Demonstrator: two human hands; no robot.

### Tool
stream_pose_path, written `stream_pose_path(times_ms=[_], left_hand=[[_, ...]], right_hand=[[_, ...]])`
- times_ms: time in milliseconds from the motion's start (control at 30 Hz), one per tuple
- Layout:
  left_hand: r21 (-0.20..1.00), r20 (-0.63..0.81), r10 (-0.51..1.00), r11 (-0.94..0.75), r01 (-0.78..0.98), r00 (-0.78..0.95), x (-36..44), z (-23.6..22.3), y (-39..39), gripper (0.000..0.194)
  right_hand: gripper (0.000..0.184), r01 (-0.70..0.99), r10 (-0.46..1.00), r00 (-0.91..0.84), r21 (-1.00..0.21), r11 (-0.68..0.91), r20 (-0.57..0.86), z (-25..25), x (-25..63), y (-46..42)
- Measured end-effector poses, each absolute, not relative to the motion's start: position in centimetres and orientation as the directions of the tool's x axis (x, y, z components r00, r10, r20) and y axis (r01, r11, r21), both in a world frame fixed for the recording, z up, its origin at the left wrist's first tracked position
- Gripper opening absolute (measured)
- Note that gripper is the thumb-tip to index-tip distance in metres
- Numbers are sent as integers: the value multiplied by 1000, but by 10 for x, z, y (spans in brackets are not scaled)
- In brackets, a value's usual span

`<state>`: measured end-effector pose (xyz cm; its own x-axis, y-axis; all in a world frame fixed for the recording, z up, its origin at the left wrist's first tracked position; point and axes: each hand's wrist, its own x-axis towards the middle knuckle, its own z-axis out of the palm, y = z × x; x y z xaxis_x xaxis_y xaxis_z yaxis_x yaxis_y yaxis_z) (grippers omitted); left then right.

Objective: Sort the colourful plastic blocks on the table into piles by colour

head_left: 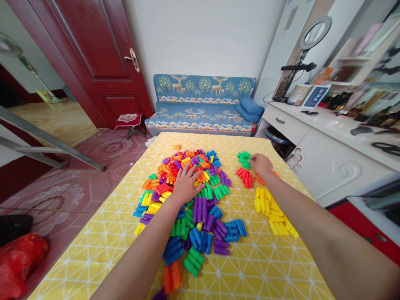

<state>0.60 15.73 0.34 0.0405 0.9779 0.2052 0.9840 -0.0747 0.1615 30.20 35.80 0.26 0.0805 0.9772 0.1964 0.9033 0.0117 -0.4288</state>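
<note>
Tablecloth (243, 271): left hand (186, 183) on mixed blocks (200, 210), right hand (262, 166) by green blocks (243, 157)

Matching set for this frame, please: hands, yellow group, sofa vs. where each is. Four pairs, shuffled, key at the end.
1. Left hand
2. Right hand
3. Yellow group
4. Blue sofa

A. Beside the right forearm, on the table
B. Against the far wall
C. Spread over the mixed pile
D. Fingertips at the small green group

Pairs: 1-C, 2-D, 3-A, 4-B
</note>
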Motion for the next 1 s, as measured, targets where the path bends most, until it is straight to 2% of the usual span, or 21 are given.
stream_pose_path(times_ms=[133,333,567,633,733,800,900,1000], left_hand=[[172,201,979,-77,982,42,6,4,157,61],[181,200,979,-76,981,39,6,5,157,61],[180,209,977,-76,981,38,6,4,157,59],[178,212,977,-78,981,39,5,3,157,59],[175,214,976,-79,981,41,5,2,158,60],[176,216,976,-80,981,40,5,2,158,60],[178,219,975,-77,981,37,4,2,157,59],[182,218,975,-79,980,38,4,2,157,60]], right_hand=[[32,943,985,-14,-327,70,170,6,300,343],[25,952,978,-137,-252,173,155,0,298,332],[25,901,932,-242,-294,319,272,18,281,304],[22,826,886,-355,-345,447,299,24,269,285],[15,609,735,-633,-428,667,245,24,253,255],[28,506,616,-765,-417,755,189,19,245,238],[52,478,543,-825,-321,817,153,11,238,222],[55,511,548,-827,-238,826,127,8,235,213]])
